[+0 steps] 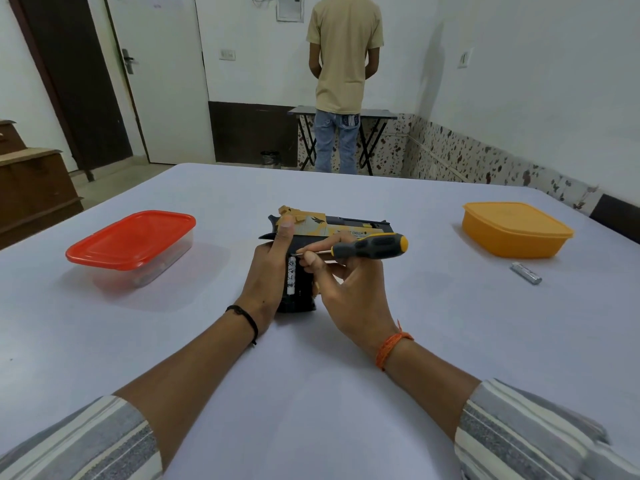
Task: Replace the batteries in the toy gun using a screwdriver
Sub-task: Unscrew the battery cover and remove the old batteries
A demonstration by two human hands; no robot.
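A black and gold toy gun (346, 228) lies on its side in the middle of the white table (311, 393), grip toward me. My left hand (268, 271) grips the grip from the left, thumb up along the rear of the slide. One white battery (291, 275) shows in the open grip compartment. My right hand (341, 289) holds a black and yellow screwdriver (369, 246) by its thin shaft, with the tip at the top of the battery compartment. A loose silver battery (526, 273) lies on the table to the right.
A clear box with a red lid (131, 242) stands on the table at the left, an orange lidded box (516, 228) at the right. Beyond the table a person (343, 81) stands with their back to me at a small folding table.
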